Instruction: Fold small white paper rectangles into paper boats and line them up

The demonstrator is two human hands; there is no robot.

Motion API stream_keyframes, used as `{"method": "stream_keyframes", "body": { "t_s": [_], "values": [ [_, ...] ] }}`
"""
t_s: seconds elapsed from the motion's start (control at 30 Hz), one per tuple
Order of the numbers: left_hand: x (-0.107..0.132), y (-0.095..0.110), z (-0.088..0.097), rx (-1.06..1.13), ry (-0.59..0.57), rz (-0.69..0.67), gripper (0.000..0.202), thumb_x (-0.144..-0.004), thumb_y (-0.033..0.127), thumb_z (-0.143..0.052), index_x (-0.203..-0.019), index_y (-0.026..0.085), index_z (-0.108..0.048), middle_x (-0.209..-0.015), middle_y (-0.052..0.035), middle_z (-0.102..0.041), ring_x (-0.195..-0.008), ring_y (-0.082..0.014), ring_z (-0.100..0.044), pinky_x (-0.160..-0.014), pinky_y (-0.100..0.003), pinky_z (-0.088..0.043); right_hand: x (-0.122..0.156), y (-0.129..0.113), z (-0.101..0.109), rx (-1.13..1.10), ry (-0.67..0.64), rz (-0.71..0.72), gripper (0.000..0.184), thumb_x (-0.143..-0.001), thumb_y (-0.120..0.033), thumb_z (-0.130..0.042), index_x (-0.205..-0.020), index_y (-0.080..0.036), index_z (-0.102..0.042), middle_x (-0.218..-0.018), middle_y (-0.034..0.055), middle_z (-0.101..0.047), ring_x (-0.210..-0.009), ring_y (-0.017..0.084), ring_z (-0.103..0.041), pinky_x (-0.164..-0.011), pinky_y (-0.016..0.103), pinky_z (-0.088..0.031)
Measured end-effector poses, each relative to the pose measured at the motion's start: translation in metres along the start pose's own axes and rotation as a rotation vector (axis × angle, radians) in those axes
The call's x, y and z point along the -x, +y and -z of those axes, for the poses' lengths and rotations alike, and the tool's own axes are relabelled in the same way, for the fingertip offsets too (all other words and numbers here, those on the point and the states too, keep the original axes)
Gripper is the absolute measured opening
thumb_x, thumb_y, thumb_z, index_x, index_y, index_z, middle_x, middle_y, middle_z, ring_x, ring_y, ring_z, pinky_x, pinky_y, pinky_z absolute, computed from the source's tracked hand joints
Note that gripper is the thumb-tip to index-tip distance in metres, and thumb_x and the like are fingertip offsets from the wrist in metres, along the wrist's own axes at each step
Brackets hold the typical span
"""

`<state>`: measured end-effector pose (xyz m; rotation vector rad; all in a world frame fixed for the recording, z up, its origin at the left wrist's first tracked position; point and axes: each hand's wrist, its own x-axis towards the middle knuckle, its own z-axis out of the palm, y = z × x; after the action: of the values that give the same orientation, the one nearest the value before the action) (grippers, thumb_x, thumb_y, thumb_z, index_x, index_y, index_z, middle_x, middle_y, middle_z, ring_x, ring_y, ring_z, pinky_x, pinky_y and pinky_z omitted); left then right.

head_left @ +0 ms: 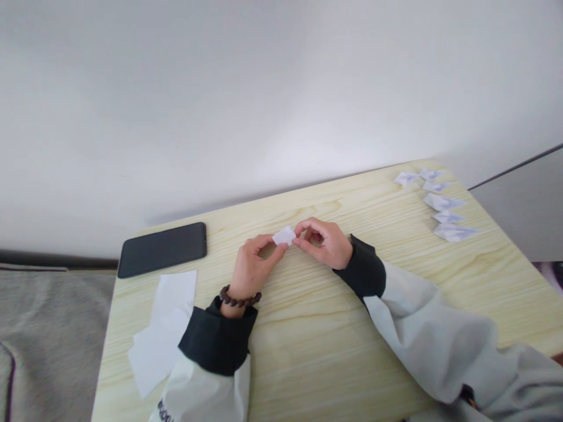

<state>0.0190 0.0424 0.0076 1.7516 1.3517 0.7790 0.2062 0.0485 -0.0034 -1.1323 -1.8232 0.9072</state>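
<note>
Small white paper piece [282, 237] over the mid-part of a wood-grain table [308, 334], left hand [253, 264] pinching its left side, right hand [328, 243] thumb and finger pinching its right corner, loose white sheets [162, 343] and dark phone [162, 250] at left, folded paper shapes [443, 203] far right.

Folded paper [284, 235] white; table [308, 328] pale yellow, wood-grained; phone [162, 249] black; bracelet [240, 302] brown.
</note>
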Motion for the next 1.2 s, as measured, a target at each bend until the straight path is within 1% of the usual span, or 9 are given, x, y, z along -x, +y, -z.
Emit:
{"method": "stream_keyframes", "body": {
  "t_s": [0.13, 0.27, 0.33, 0.43, 0.57, 0.7, 0.87, 1.03, 1.2],
  "values": [
    [0.0006, -0.0031, -0.0004, 0.001, 0.029, 0.003, 0.023, -0.080, 0.038, -0.059, -0.086, 0.019, -0.070, -0.082, -0.0029, -0.071, -0.075, -0.0163, -0.062, -0.070, -0.026, -0.047, -0.0004, 0.0057, -0.0017, -0.096, -0.023, -0.016, 0.020, -0.079, -0.029, -0.061, -0.094, -0.017, -0.057, -0.074, 0.0011, -0.064, -0.053, 0.008, -0.052, -0.049, 0.019, -0.040],
    [0.0014, -0.0025, -0.0002, -0.062, 0.045, -0.045, 0.018, -0.080, 0.034, -0.059, -0.081, 0.020, -0.070, -0.076, -0.0015, -0.069, -0.069, -0.0150, -0.059, -0.066, -0.025, -0.044, -0.0002, 0.0079, -0.0016, -0.131, -0.091, -0.029, 0.026, -0.079, -0.027, -0.061, -0.101, -0.016, -0.058, -0.072, 0.0008, -0.064, -0.048, 0.006, -0.046, -0.047, 0.019, -0.039],
    [0.0014, 0.0002, 0.0011, -0.097, 0.033, -0.066, 0.017, -0.080, 0.031, -0.058, -0.077, 0.020, -0.070, -0.071, -0.0008, -0.067, -0.066, -0.0144, -0.056, -0.064, -0.025, -0.042, 0.0001, 0.0072, -0.0011, -0.106, -0.099, -0.017, 0.025, -0.077, -0.027, -0.061, -0.099, -0.015, -0.059, -0.071, 0.0003, -0.064, -0.047, 0.006, -0.045, -0.046, 0.018, -0.038],
    [0.0009, 0.0045, 0.0034, -0.110, -0.006, -0.087, 0.017, -0.080, 0.029, -0.058, -0.072, 0.018, -0.068, -0.066, -0.0004, -0.064, -0.063, -0.0139, -0.054, -0.062, -0.026, -0.039, 0.0007, 0.0048, 0.0000, -0.030, -0.098, 0.001, 0.018, -0.076, -0.027, -0.062, -0.090, -0.015, -0.061, -0.062, -0.0016, -0.060, -0.046, 0.007, -0.046, -0.047, 0.019, -0.038],
    [0.0001, 0.0057, 0.0043, -0.113, -0.067, -0.091, 0.018, -0.081, 0.030, -0.057, -0.073, 0.018, -0.067, -0.069, -0.0009, -0.065, -0.065, -0.0145, -0.055, -0.064, -0.027, -0.039, 0.0013, 0.0023, 0.0011, 0.053, -0.107, 0.015, 0.014, -0.079, -0.029, -0.059, -0.081, -0.015, -0.061, -0.059, -0.0013, -0.058, -0.049, 0.008, -0.049, -0.050, 0.020, -0.039],
    [0.0001, 0.0046, 0.0045, -0.123, -0.082, -0.085, 0.018, -0.082, 0.031, -0.055, -0.075, 0.018, -0.066, -0.071, -0.0013, -0.065, -0.068, -0.0152, -0.056, -0.067, -0.028, -0.040, 0.0014, 0.0034, 0.0012, 0.000, -0.101, -0.004, 0.016, -0.079, -0.031, -0.061, -0.084, -0.015, -0.062, -0.063, -0.0005, -0.061, -0.051, 0.008, -0.051, -0.049, 0.019, -0.039],
    [0.0007, 0.0038, 0.0060, -0.149, -0.108, -0.126, 0.019, -0.082, 0.031, -0.054, -0.074, 0.018, -0.065, -0.072, -0.0019, -0.064, -0.071, -0.0158, -0.056, -0.069, -0.029, -0.040, 0.0016, 0.0069, -0.0002, -0.075, -0.117, -0.021, 0.019, -0.078, -0.030, -0.063, -0.090, -0.016, -0.060, -0.068, -0.0013, -0.063, -0.047, 0.005, -0.045, -0.045, 0.018, -0.036],
    [0.0012, 0.0010, 0.0032, -0.035, -0.039, -0.062, 0.017, -0.080, 0.033, -0.058, -0.079, 0.018, -0.068, -0.076, -0.0019, -0.069, -0.071, -0.0158, -0.059, -0.071, -0.028, -0.044, 0.0012, 0.0087, -0.0026, -0.129, -0.048, -0.057, 0.021, -0.077, -0.031, -0.065, -0.089, -0.015, -0.060, -0.069, -0.0002, -0.064, -0.046, 0.005, -0.044, -0.044, 0.018, -0.035],
    [0.0017, -0.0022, 0.0001, 0.087, -0.007, -0.005, 0.023, -0.078, 0.037, -0.063, -0.089, 0.018, -0.068, -0.089, -0.0045, -0.072, -0.080, -0.0186, -0.064, -0.076, -0.030, -0.047, 0.0011, 0.0060, -0.0025, -0.177, 0.016, -0.109, 0.025, -0.076, -0.031, -0.065, -0.094, -0.016, -0.057, -0.073, 0.0020, -0.067, -0.048, 0.007, -0.048, -0.047, 0.019, -0.039]
  ]
}}
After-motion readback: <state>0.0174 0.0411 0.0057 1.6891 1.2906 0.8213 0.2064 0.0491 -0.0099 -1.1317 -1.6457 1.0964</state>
